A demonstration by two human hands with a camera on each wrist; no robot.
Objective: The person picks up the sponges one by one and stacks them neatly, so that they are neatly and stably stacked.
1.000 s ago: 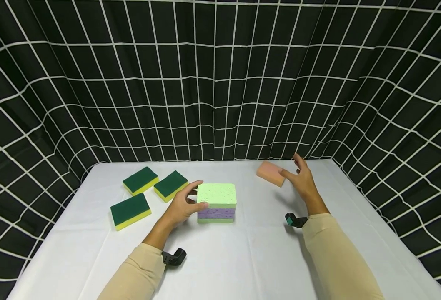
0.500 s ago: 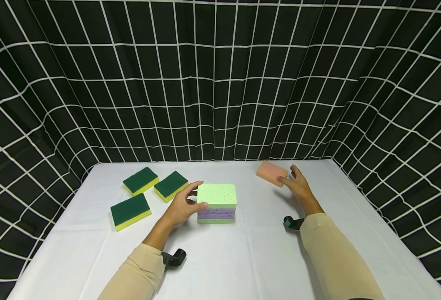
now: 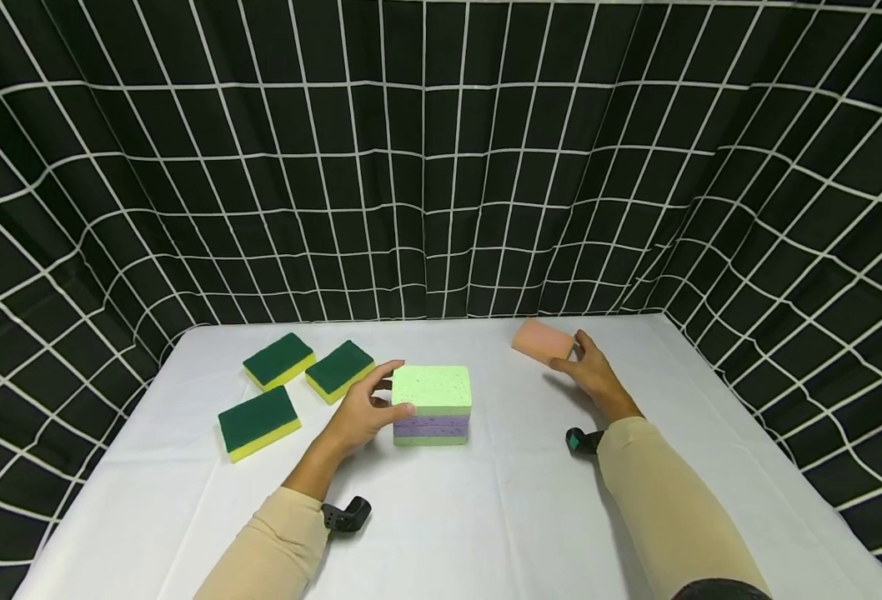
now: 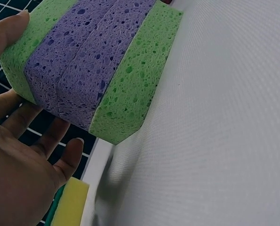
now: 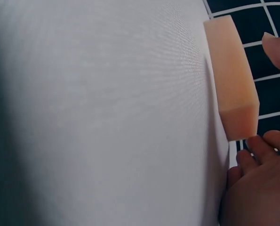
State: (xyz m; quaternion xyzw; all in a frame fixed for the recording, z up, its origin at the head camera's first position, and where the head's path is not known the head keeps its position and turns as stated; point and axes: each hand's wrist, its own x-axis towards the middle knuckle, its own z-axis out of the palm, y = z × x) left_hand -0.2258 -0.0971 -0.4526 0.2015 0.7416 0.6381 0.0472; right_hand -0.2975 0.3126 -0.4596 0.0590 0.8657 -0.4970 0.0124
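A: Middle of the table (image 3: 448, 533)?
B: Sponge stack (image 3: 431, 406); left hand (image 3: 354, 419) grips its left side, thumb in front.
A: Right hand (image 3: 593, 373)?
B: Spread round the orange sponge (image 3: 541, 340) at its right end, thumb looks clear. Sponge's near far edge, right of centre. Probably light, squishy; pinch gently there.

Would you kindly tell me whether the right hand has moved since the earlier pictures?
Yes: in the head view, the right hand moved slightly left and down; its fingers no longer overlap the table's far edge.
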